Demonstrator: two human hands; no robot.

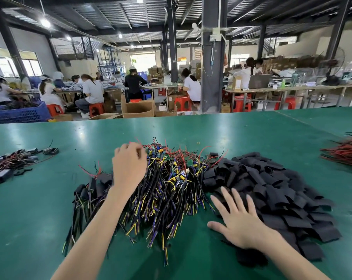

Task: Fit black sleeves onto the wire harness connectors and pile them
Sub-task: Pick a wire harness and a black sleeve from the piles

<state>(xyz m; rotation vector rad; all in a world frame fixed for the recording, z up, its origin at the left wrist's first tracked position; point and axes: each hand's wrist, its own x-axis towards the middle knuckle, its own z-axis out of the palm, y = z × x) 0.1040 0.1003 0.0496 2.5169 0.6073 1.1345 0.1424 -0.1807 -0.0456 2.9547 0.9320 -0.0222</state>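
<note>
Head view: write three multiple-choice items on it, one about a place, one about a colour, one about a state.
1. Where does the pile of black sleeves lie relative to the wire harnesses?
A. to their left
B. to their right
C. underneath them

2. The table top is:
A. white
B. red
C. green

3. The right hand is:
A. clenched in a fist
B. flat, fingers spread, on the sleeves
C. holding a screwdriver

Answers:
1 B, the sleeves fill the right side, beside the harness bundle.
2 C, the bare surface all round is green.
3 B, its straight fingers rest on the near edge of the sleeves.
</note>
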